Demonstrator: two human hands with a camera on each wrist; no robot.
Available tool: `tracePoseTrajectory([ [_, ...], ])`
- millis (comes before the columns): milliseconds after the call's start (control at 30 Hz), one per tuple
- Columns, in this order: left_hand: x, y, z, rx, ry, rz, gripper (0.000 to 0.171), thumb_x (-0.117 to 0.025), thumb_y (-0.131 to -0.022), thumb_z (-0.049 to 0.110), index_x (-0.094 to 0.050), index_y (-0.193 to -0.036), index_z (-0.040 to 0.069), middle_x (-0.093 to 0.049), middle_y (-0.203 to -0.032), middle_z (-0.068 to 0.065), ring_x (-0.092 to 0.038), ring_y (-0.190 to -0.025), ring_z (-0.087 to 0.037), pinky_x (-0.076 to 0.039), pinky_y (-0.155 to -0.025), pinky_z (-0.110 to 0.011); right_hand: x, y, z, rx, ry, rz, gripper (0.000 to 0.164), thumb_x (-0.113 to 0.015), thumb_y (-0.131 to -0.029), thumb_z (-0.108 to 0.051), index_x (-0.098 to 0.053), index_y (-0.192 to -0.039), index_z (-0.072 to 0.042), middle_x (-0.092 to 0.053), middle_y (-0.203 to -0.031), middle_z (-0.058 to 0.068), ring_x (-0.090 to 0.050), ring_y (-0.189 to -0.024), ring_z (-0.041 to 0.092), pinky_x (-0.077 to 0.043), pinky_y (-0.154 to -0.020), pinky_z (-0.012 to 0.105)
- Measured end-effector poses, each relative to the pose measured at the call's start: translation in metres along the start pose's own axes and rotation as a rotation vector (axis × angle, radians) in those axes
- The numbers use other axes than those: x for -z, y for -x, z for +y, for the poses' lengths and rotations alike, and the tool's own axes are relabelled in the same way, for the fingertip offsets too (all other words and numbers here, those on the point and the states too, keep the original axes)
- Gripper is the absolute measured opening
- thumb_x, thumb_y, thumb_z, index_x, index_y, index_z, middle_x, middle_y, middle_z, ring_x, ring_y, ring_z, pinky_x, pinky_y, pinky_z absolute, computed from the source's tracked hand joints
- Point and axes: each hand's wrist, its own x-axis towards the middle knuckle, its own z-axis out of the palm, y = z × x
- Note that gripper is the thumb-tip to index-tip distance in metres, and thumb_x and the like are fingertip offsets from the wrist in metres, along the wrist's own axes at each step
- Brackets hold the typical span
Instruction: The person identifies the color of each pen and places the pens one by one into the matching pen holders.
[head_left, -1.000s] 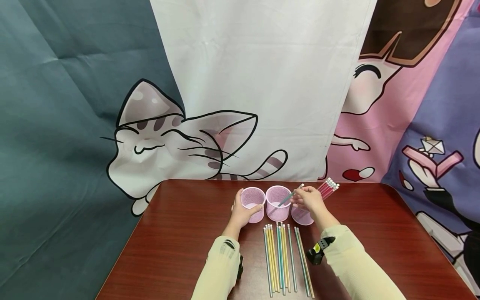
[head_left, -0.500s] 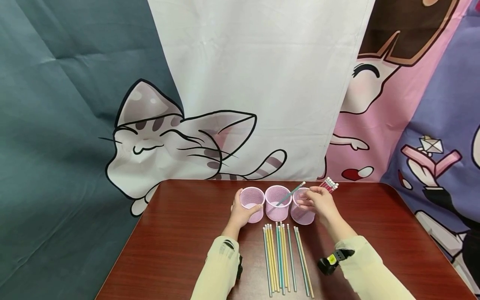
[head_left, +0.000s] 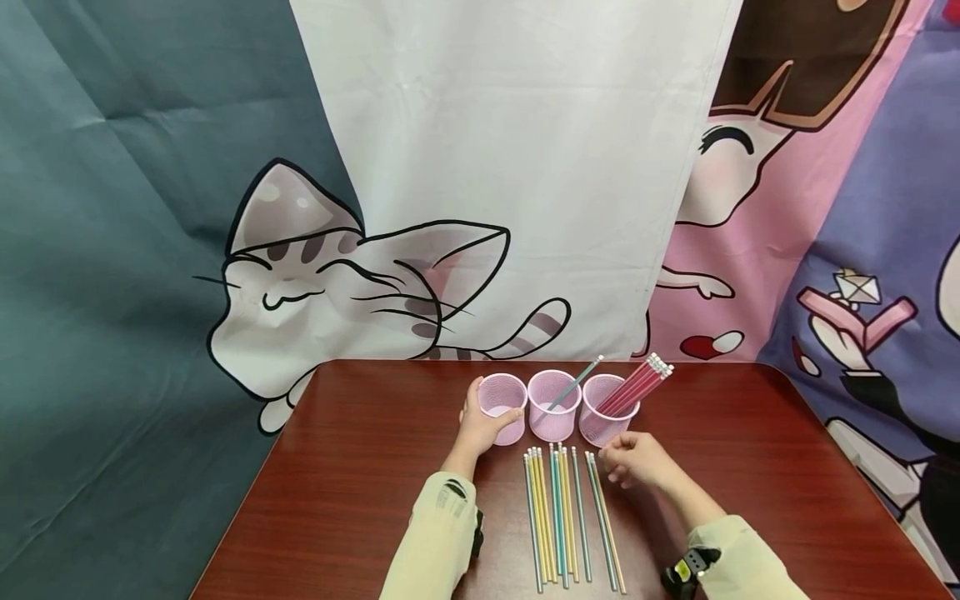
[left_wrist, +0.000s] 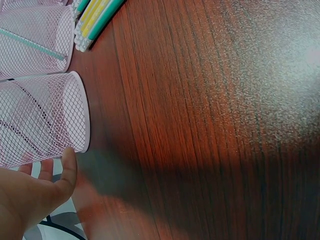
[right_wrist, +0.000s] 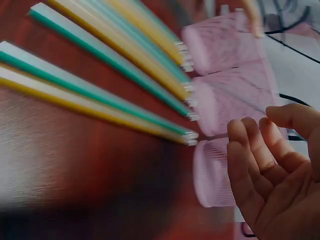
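Three pink mesh pencil cups stand side by side on the table. My left hand (head_left: pixel 477 425) holds the left pencil cup (head_left: pixel 513 432), thumb on its near side and fingers round its outer side. The middle pencil cup (head_left: pixel 553 427) has one green pencil (head_left: pixel 577 381) leaning in it. Several red pencils (head_left: pixel 636 387) fill the right pencil cup (head_left: pixel 597 427). My right hand (head_left: pixel 636 461), loosely curled and holding nothing, is just in front of that cup, beside the top ends of two loose pencils (head_left: pixel 606 523). In the right wrist view my right hand (right_wrist: pixel 280 175) shows its fingers and palm.
Green and yellow pencils (head_left: pixel 547 517) lie in loose groups on the brown table (head_left: pixel 360 483), their white eraser ends toward the cups. Behind the table's far edge hangs a cartoon-printed cloth (head_left: pixel 450 167).
My right hand has let go of the green pencil, now leaning in the middle cup, and has moved right, then down toward the loose pencils. My left hand stays on the left cup.
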Motion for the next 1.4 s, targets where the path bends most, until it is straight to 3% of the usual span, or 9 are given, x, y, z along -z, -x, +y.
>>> tracePoseTrajectory([
  [167,0.001,0.0,0.0,0.0,0.004,0.007,0.092,-0.084,-0.065,0.03,-0.032,-0.139,0.016,-0.043,-0.132,-0.016,-0.033,-0.119,-0.04,-0.031,-0.095,-0.053,-0.02,0.001,0.022,-0.002,0.251,0.08,0.005,-0.062,-0.077,-0.005,-0.062,-0.073,-0.002,-0.058,-0.059,0.005,-0.055,-0.051,0.014,-0.045,-0.043,0.028],
  [333,0.001,0.0,0.0,0.003,0.01,0.006,0.092,-0.084,-0.065,0.03,-0.032,-0.139,0.016,-0.044,-0.132,-0.016,-0.033,-0.119,-0.04,-0.031,-0.095,-0.053,-0.032,0.0,0.035,0.021,0.583,0.173,0.018,-0.067,-0.071,-0.015,-0.053,-0.06,-0.016,-0.049,-0.054,-0.006,-0.045,-0.05,0.011,-0.037,-0.047,0.028],
  [433,0.0,-0.001,0.0,0.002,0.009,0.003,0.093,-0.084,-0.065,0.031,-0.031,-0.14,0.016,-0.044,-0.132,-0.016,-0.033,-0.119,-0.04,-0.031,-0.095,-0.053,-0.037,0.0,0.037,0.018,0.676,0.204,0.025,-0.072,-0.07,-0.022,-0.05,-0.058,-0.019,-0.048,-0.055,-0.007,-0.044,-0.052,0.012,-0.034,-0.047,0.03],
  [900,0.002,0.0,0.001,0.016,0.007,-0.003,0.094,-0.084,-0.064,0.032,-0.031,-0.14,0.017,-0.043,-0.132,-0.017,-0.032,-0.12,-0.04,-0.031,-0.096,-0.054,-0.048,-0.004,0.038,-0.051,0.789,0.213,0.03,-0.069,-0.074,-0.033,-0.05,-0.059,-0.017,-0.048,-0.058,-0.003,-0.047,-0.054,0.016,-0.037,-0.045,0.036],
  [1100,0.001,0.001,0.001,0.013,0.003,-0.001,0.094,-0.084,-0.064,0.031,-0.031,-0.14,0.016,-0.044,-0.132,-0.017,-0.033,-0.119,-0.04,-0.031,-0.095,-0.054,-0.051,-0.005,0.036,-0.087,0.776,0.22,0.026,-0.066,-0.071,-0.031,-0.05,-0.056,-0.017,-0.048,-0.057,-0.004,-0.046,-0.053,0.016,-0.036,-0.045,0.034],
  [1400,0.001,0.0,-0.001,0.03,0.005,-0.008,0.094,-0.084,-0.064,0.032,-0.031,-0.14,0.019,-0.043,-0.133,-0.015,-0.031,-0.121,-0.039,-0.031,-0.096,-0.053,-0.045,-0.005,0.022,-0.065,0.662,0.268,0.021,-0.063,-0.066,-0.027,-0.049,-0.054,-0.019,-0.046,-0.054,-0.006,-0.043,-0.051,0.013,-0.032,-0.044,0.03],
])
